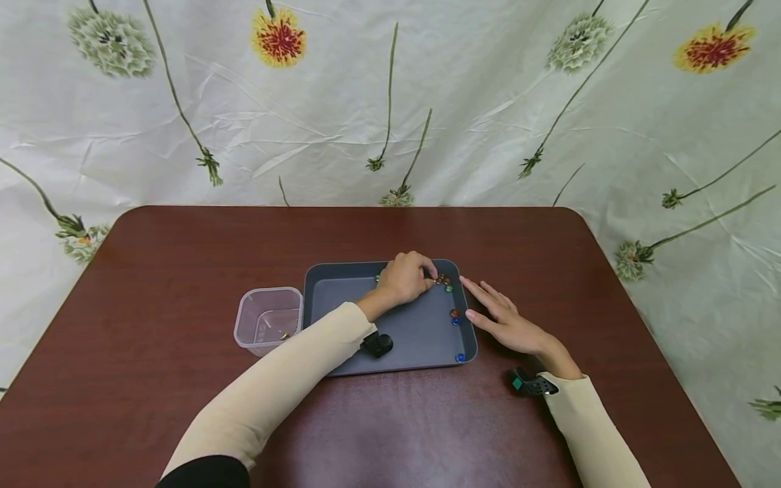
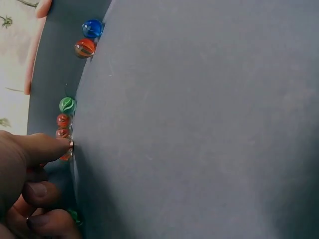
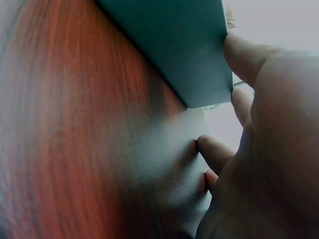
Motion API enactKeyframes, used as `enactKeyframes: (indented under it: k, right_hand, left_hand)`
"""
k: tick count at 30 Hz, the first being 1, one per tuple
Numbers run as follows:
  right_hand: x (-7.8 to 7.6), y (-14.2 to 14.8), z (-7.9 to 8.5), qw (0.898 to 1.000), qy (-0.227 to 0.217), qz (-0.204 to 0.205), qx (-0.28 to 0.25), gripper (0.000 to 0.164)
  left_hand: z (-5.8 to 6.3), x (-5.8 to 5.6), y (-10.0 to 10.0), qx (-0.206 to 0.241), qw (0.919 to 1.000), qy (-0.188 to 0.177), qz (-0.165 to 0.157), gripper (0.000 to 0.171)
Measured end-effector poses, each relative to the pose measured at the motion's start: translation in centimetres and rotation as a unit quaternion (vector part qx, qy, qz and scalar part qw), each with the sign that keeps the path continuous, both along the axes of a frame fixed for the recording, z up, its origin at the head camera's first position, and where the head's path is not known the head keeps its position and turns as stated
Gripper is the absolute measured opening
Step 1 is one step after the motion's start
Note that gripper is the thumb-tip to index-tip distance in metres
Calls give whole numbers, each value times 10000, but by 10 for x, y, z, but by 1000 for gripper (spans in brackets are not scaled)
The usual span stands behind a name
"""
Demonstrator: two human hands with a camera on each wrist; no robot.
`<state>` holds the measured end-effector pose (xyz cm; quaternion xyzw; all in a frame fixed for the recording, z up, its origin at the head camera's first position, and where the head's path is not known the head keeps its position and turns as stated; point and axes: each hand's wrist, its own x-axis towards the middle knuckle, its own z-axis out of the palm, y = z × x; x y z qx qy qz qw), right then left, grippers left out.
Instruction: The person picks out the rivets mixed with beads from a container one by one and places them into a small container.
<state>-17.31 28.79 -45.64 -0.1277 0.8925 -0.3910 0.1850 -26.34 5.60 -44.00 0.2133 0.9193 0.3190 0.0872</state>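
Note:
A grey tray (image 1: 415,342) lies on the table, with glass marbles along its right side and far edge. My left hand (image 1: 403,278) reaches into its far right part, thumb and forefinger pinching a marble (image 2: 66,156) that they partly hide. Close by are orange marbles (image 2: 63,120) and a green marble (image 2: 67,105). Farther along the right wall sit an orange marble (image 1: 454,313) and a blue marble (image 1: 455,322); another blue marble (image 1: 460,357) is in the near right corner. My right hand (image 1: 509,325), fingers extended, touches the tray's right rim with thumb and forefinger.
A clear plastic container (image 1: 268,298) stands against the tray's left side, with a small marble (image 1: 285,335) inside. The brown table (image 1: 183,271) ends at a flower-printed cloth (image 1: 335,102) behind. A green marble (image 1: 377,278) lies at the far wall, beside the left hand.

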Motion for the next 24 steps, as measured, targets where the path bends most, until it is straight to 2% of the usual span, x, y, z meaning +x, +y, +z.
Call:
enactKeyframes:
  k: [5, 11, 19, 24]
  right_hand:
    - [1, 1, -1, 10000, 8, -17, -3, 65]
    - [1, 0, -2, 9999, 132, 74, 17, 66]
    - [0, -1, -2, 9999, 121, 50, 37, 65]
    - [-1, 0, -1, 9999, 137, 69, 34, 65]
  left_hand:
    - [0, 0, 0, 6, 9999, -77, -76, 4]
    - [1, 1, 0, -20, 9998, -162, -112, 10]
    - [1, 0, 0, -219, 9997, -24, -101, 8]
    - [1, 1, -2, -189, 9997, -10, -128, 7]
